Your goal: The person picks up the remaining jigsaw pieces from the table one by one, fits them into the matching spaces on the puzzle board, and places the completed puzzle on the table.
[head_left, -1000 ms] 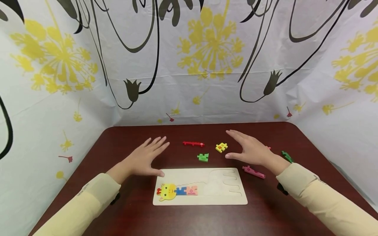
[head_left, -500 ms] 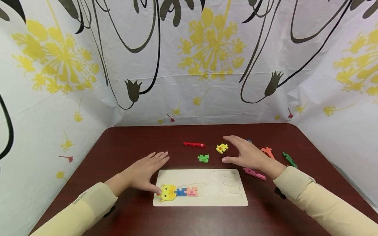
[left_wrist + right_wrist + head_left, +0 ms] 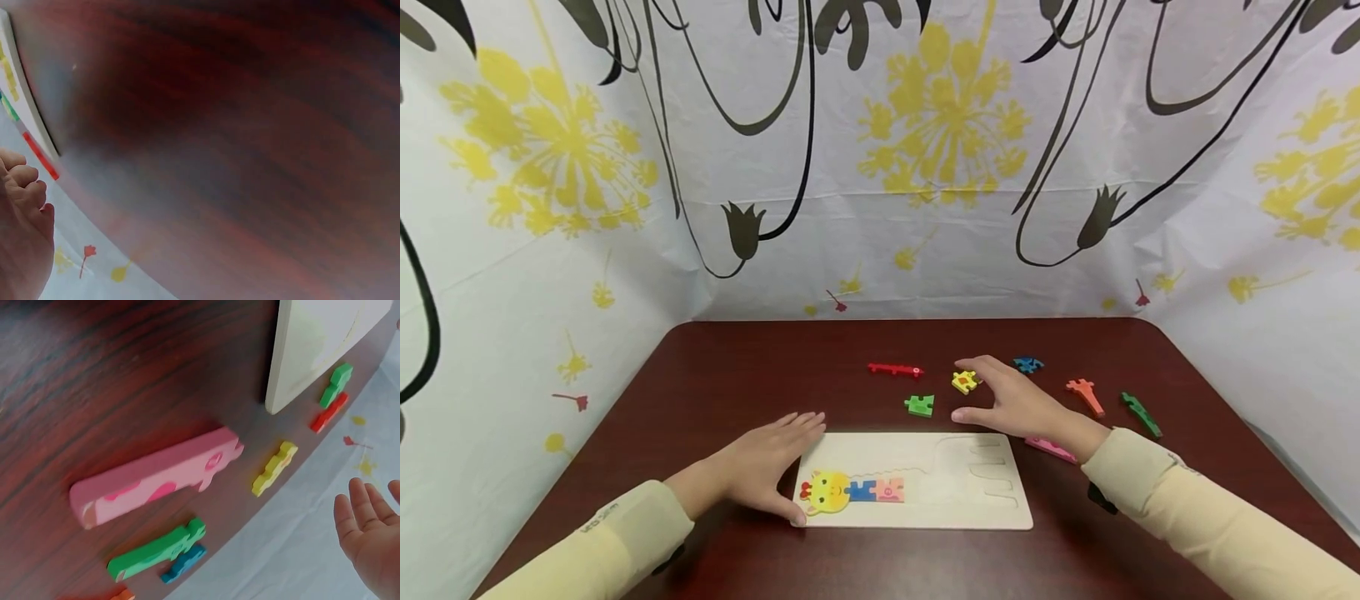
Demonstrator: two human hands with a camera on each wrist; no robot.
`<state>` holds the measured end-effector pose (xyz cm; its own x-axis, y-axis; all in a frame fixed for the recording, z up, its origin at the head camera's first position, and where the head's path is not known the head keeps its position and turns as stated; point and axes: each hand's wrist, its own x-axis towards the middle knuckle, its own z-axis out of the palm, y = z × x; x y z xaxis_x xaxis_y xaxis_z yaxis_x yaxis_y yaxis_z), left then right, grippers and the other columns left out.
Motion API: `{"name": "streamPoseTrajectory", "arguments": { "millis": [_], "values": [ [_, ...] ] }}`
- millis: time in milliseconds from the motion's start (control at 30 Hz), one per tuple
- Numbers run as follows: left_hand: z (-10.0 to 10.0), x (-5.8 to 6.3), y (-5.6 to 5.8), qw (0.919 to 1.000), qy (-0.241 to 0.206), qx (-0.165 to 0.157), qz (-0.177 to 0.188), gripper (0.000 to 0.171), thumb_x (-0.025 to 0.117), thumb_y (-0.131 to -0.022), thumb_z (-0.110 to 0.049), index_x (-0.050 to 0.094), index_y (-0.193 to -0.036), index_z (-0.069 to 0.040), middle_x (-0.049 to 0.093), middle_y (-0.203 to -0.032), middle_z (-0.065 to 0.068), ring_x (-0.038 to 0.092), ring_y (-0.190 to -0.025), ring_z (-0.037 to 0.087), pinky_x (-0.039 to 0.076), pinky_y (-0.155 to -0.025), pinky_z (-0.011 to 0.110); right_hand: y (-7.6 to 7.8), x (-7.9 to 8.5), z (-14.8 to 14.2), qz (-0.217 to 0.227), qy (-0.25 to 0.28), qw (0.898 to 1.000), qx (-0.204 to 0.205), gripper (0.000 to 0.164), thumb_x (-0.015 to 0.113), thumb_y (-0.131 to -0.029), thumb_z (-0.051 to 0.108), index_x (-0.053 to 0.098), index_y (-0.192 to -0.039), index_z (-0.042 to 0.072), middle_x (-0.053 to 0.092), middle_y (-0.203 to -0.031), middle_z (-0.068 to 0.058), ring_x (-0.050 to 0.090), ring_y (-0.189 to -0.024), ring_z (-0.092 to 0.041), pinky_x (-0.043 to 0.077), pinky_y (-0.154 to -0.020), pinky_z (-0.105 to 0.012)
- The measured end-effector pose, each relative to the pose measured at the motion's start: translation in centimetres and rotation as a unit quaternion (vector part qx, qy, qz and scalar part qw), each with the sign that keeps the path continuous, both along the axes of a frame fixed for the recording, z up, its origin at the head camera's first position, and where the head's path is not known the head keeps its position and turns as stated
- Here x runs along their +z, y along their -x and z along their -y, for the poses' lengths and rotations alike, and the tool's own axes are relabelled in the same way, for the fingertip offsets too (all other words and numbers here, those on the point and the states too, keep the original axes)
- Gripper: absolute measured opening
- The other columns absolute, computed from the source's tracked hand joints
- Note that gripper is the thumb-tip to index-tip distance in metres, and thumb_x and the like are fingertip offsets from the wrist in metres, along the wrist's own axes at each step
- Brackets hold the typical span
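My left hand (image 3: 766,467) is at the left end of a pale wooden puzzle board (image 3: 962,510), fingers extended, thumb at the lower left corner. Set in the board are a yellow giraffe head (image 3: 829,492), a blue puzzle piece (image 3: 862,492) and a light pink piece (image 3: 891,490). Beyond the board's upper right edge, my right hand (image 3: 1022,407) hovers with thumb and fingers apart, holding nothing. Its fingertips overlap a yellow puzzle piece (image 3: 963,383) in the head view. A green piece (image 3: 919,406) lies just left of its thumb.
A red piece (image 3: 896,369) lies at the back. Right of my right hand are a blue piece (image 3: 1028,365), an orange piece (image 3: 1086,397) and a dark green piece (image 3: 1141,414). A long pink piece (image 3: 156,475) lies under the right wrist. Patterned cloth (image 3: 820,250) surrounds the table.
My left hand has come down and toward me along the board's left end. The right hand has shifted left and lower, uncovering the blue and orange pieces.
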<state>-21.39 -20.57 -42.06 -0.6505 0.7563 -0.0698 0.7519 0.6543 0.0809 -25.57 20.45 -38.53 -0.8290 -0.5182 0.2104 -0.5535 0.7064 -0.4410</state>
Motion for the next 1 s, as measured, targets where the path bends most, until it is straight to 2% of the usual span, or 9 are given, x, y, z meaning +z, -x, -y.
{"name": "streamPoseTrajectory", "arguments": {
  "millis": [133, 267, 600, 800, 1000],
  "values": [
    [0.2, -0.4, -0.1, 0.9999, 0.010, 0.002, 0.003, 0.121, 0.045, -0.070, -0.090, 0.024, -0.154, -0.006, 0.019, -0.160, 0.009, 0.014, -0.146, 0.022, 0.018, -0.116, 0.041, 0.0, -0.5, 0.6, 0.021, 0.026, 0.999, 0.005, 0.080, 0.071, -0.083, 0.055, 0.045, -0.143, 0.008, 0.051, -0.132, -0.013, 0.054, -0.110, -0.030, 0.050, -0.083, -0.045],
    [0.2, -0.5, -0.3, 0.9999, 0.013, 0.004, 0.010, 0.121, 0.044, -0.070, -0.090, 0.025, -0.154, -0.006, 0.020, -0.160, 0.009, 0.016, -0.146, 0.022, 0.018, -0.116, 0.041, 0.1, -1.0, 1.1, 0.045, 0.042, 0.998, 0.002, 0.078, 0.071, -0.084, 0.053, 0.045, -0.142, 0.008, 0.053, -0.127, -0.014, 0.054, -0.104, -0.029, 0.050, -0.074, -0.037],
    [0.3, -1.1, -0.6, 0.9998, 0.012, 0.012, 0.010, 0.121, 0.043, -0.070, -0.091, 0.025, -0.154, -0.006, 0.020, -0.160, 0.010, 0.017, -0.146, 0.023, 0.021, -0.115, 0.041, 0.4, -2.4, 2.1, 0.082, 0.084, 0.993, -0.013, 0.074, 0.074, -0.084, 0.045, 0.046, -0.139, 0.003, 0.054, -0.125, -0.017, 0.055, -0.104, -0.027, 0.050, -0.085, -0.045],
    [0.4, -1.5, -0.5, 1.0000, 0.002, 0.001, -0.005, 0.119, 0.045, -0.071, -0.089, 0.027, -0.153, -0.004, 0.023, -0.158, 0.011, 0.021, -0.145, 0.025, 0.025, -0.114, 0.043, 0.4, -3.2, 2.8, 0.112, 0.094, 0.989, -0.027, 0.071, 0.075, -0.085, 0.041, 0.048, -0.136, -0.001, 0.056, -0.117, -0.014, 0.056, -0.101, -0.026, 0.048, -0.086, -0.043],
    [0.5, -1.5, -0.5, 0.9999, 0.004, -0.005, -0.012, 0.119, 0.046, -0.072, -0.088, 0.026, -0.153, -0.003, 0.022, -0.159, 0.012, 0.020, -0.145, 0.025, 0.023, -0.114, 0.041, 0.5, -3.6, 3.3, 0.123, 0.094, 0.987, -0.041, 0.069, 0.076, -0.084, 0.039, 0.051, -0.133, -0.002, 0.057, -0.115, -0.012, 0.056, -0.100, -0.025, 0.050, -0.084, -0.042]
  ]
}}
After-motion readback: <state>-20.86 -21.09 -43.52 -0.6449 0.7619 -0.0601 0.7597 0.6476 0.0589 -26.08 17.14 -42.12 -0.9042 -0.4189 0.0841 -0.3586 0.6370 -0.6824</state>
